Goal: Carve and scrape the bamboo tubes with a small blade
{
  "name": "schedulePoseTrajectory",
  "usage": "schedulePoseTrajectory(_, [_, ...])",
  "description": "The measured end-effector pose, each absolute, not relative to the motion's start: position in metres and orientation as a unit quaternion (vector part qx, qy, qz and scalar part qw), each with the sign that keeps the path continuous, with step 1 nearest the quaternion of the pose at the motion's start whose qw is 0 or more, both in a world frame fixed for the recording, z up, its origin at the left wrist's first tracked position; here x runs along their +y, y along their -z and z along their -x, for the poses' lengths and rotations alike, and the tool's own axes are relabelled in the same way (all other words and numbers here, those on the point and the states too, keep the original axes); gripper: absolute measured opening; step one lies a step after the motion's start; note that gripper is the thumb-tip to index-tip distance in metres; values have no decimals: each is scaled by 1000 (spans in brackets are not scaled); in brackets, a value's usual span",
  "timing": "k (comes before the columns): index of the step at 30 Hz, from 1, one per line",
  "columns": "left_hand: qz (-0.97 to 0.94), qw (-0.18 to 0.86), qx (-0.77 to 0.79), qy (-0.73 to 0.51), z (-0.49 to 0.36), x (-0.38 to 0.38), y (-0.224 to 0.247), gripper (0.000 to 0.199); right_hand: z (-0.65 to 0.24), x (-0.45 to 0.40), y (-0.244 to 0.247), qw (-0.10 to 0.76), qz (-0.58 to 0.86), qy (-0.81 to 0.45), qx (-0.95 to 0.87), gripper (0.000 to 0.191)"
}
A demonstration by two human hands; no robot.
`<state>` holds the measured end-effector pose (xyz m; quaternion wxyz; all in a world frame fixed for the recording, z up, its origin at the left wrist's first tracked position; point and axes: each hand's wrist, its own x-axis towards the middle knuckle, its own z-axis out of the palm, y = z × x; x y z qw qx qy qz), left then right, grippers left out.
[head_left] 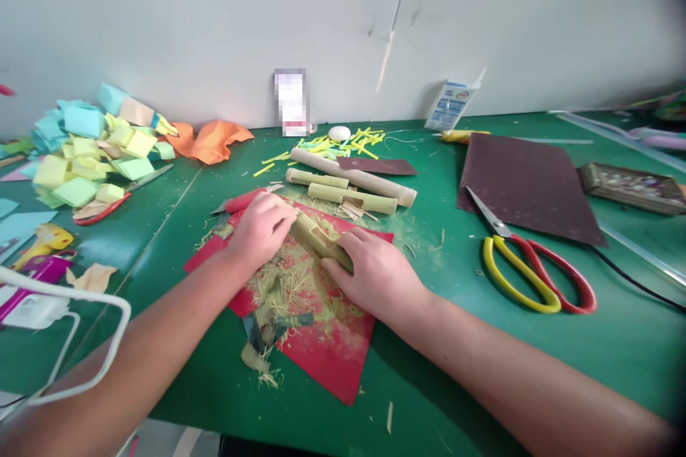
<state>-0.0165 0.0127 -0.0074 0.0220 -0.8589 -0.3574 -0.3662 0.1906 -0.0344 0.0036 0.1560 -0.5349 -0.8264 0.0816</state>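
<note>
A short bamboo tube with a rectangular notch cut in its side lies slanted between my hands, above a red sheet. My right hand is closed round its near right end, the thumb along the side. The curled fingers of my left hand grip its far left end; whether they also pinch something small is hidden. Pale shavings and dust cover much of the sheet, with dark scraps among them. Just behind lie another notched bamboo tube, a plain one and a long brown stick.
Scissors with yellow and red handles rest partly on a dark brown sheet at right, near a narrow box. Folded paper pieces heap at left by orange cloth-like material. A white frame crosses above my left forearm.
</note>
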Motion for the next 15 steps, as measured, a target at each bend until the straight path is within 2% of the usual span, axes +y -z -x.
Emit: schedulePoseTrajectory(15, [859,36,-358,364,17,17,8,17,-190,-36,-3,164,536,-81,-824,15])
